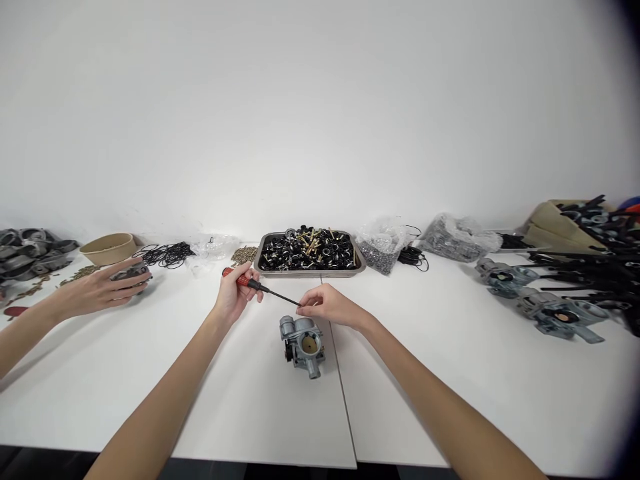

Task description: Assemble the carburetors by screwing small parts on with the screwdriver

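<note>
A screwdriver [280, 295] with a red and black handle is held in my left hand [234, 291], its dark shaft slanting down to the right. At the shaft's tip, the fingers of my right hand [327, 305] are pinched together. Whatever lies between those fingertips is too small to make out. Just below the tip, a grey metal carburetor [303, 345] rests on the white table with its round bore facing me. Neither hand touches it.
On the left, a co-worker's hand [103, 288] holds a grey metal part. A metal tray [313, 273] of black and brass pieces stands at the back, beside small brass screws [245, 255] and a plastic bag of parts [381, 247]. More carburetors [560, 312] lie right.
</note>
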Demonstrator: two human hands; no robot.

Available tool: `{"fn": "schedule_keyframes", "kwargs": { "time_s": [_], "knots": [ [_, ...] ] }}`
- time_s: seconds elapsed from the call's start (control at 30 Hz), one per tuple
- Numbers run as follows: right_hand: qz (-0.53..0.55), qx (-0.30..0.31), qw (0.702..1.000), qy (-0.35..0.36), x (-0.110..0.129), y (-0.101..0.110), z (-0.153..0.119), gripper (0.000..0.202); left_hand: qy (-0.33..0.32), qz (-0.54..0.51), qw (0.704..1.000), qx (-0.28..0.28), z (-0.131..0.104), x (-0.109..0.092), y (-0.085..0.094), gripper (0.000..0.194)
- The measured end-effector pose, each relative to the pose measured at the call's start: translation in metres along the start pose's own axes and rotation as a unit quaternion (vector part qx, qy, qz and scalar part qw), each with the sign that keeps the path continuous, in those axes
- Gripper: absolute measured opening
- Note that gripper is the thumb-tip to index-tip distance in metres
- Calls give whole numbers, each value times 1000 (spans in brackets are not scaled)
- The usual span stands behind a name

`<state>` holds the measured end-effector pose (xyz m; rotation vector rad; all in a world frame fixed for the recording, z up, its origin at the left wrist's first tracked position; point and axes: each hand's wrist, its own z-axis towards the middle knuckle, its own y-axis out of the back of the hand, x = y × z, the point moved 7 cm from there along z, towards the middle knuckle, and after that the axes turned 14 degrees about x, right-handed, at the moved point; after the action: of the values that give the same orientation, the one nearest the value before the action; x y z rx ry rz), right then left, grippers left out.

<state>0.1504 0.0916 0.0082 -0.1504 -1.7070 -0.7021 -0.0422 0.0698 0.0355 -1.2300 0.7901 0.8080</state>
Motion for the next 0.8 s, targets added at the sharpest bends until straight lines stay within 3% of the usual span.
{"fn": "schedule_keyframes", "kwargs": {
  "time_s": [0.3, 0.5, 0.67, 0.8],
  "knots": [
    [-50, -38, 998, 1, 3, 1, -1, 10, -48, 90, 994, 32, -6, -15, -30, 31],
    [-51, -85, 995, 27, 8, 8, -4, 11, -51, 182, 980, 66, 21, -34, -67, 37],
    [67, -102, 988, 90, 14, 13, -8, 16, -45, 238, 962, 125, 42, -49, -101, 40],
    [165, -71, 978, 102, 14, 3, -6, 20, -52, 250, 955, 152, 37, -60, -109, 40]
  ]
}}
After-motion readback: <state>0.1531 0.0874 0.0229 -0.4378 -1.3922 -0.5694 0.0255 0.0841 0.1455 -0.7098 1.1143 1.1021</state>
